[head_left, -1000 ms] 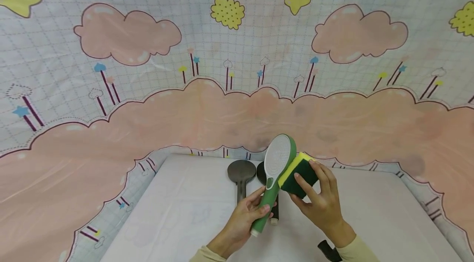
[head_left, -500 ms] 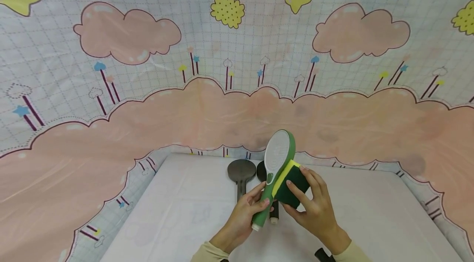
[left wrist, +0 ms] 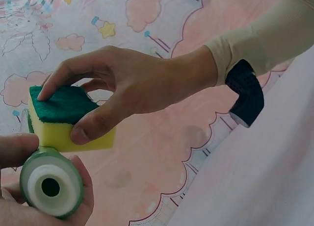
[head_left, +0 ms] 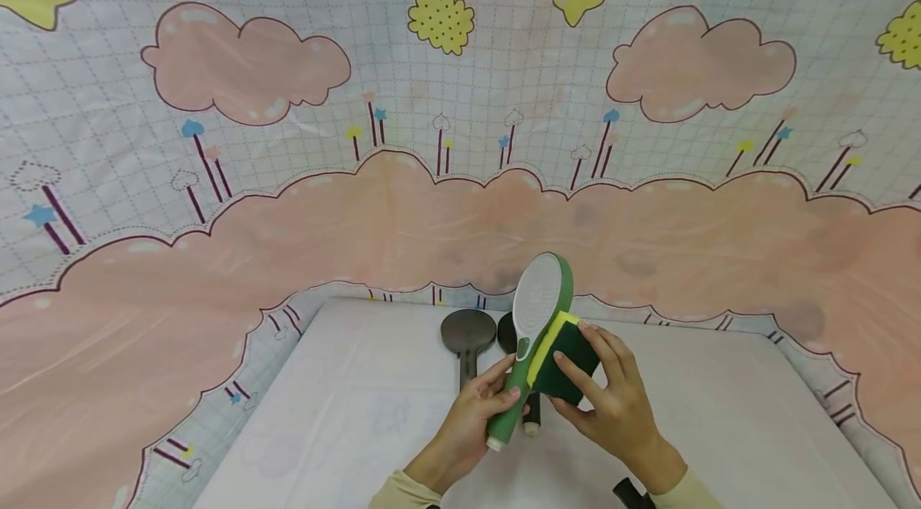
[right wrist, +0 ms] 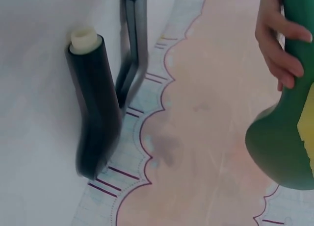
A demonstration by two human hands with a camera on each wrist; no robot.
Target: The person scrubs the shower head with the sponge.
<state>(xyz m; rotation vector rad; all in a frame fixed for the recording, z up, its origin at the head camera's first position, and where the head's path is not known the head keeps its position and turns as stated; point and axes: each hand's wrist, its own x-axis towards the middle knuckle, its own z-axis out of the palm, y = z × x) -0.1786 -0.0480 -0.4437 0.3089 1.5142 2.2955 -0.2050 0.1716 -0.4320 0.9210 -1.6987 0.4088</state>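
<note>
My left hand (head_left: pixel 466 423) grips the green handle of a hand-held shower head (head_left: pixel 538 297), raised at a tilt over the table with its white spray face showing. In the left wrist view, the hollow white end of the handle points at the camera. A two-layer sponge (head_left: pixel 568 365) is pinched between the thumb and fingers of my right hand (head_left: pixel 620 413). Its dark green scouring side faces the right palm, while the yellow side lies along the shower head's neck. From the right wrist view, the shower head's green back (right wrist: pixel 282 142) shows beside the yellow sponge (right wrist: pixel 308 125).
Behind my left hand, a grey shower head (head_left: pixel 468 331) lies on the white table (head_left: pixel 345 381). A black shower head (head_left: pixel 507 332) lies beside it, partly covered by the green one. A patterned cloth (head_left: pixel 460 229) hangs behind the table.
The sponge and my right hand have slid down and left along the shower head, from beside its head to its neck. The shower head has risen slightly. Little differs over the last half second.
</note>
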